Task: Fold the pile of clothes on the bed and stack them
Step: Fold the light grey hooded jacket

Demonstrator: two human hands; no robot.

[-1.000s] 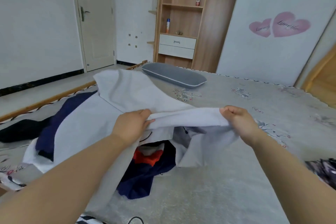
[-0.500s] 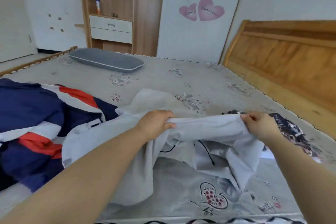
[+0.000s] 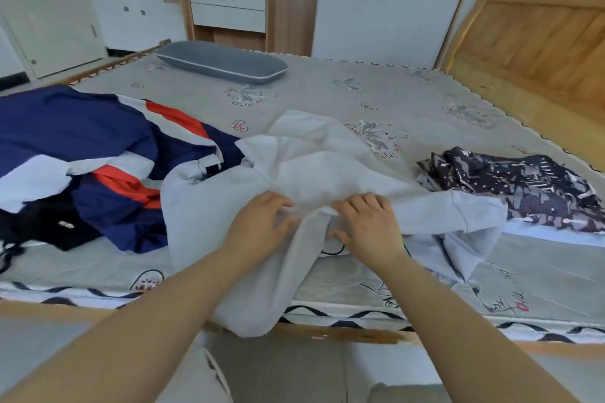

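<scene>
**Both hands on the pale grey top at the near edge of the bed**

The left hand (image 3: 262,222) and the right hand (image 3: 366,226) lie side by side on a pale grey top (image 3: 314,173), close together but not touching. The fingers of both are spread and only lightly bent, pressing down on the cloth; a raised fold of the fabric runs between the two hands. Whether either thumb has a pinch of cloth under it cannot be told.

The top is crumpled rather than flat. It spreads away from the hands toward the middle of the bed (image 3: 409,101), and below the left wrist a long part of it hangs over the bed's near edge.

Left of the left hand, just beside the top and touching it, is a heap of clothes: a navy jacket (image 3: 75,127) with white and orange-red bands, and something black (image 3: 49,226) at its near side. Right of the right hand, a dark patterned garment (image 3: 530,186) lies on the sheet, its near edge meeting the grey top.

Well beyond the hands, a grey pillow (image 3: 222,62) rests at the far side of the bed.
</scene>
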